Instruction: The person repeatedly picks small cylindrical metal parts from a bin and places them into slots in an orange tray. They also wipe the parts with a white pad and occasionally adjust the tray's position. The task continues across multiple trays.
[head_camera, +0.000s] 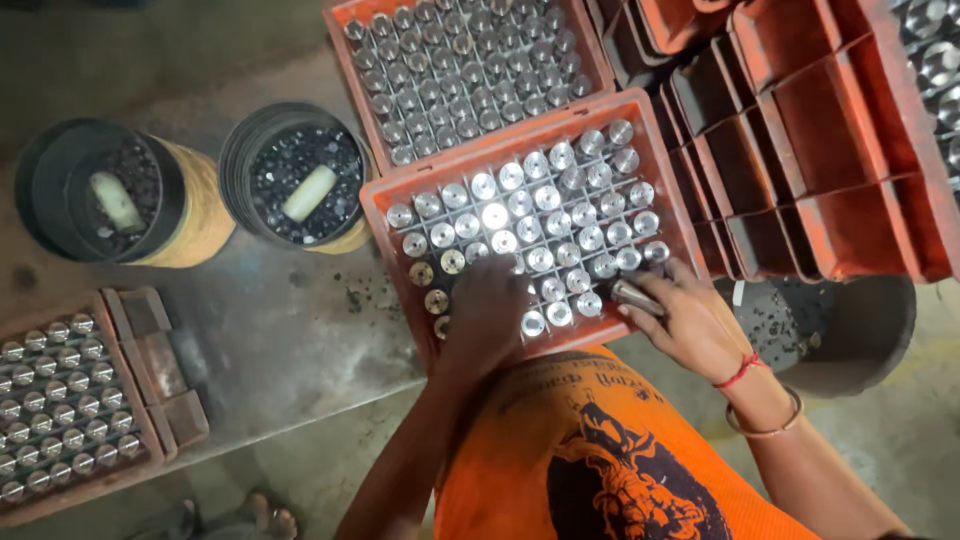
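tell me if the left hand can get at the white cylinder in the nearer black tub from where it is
Probably yes. The left hand rests on the near-left corner of the orange crate, and the white cylinder lies exposed in the open black tub just beyond, nothing covering it.

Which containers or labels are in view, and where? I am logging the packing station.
Near crate: orange, gridded, full of shiny metal cylinders; left hand and right hand rest on it.
Far crate: same kind, behind it.
Left crate: at lower left.
Two round tubs: dark inside, upper left.
No labels, signs or screens.
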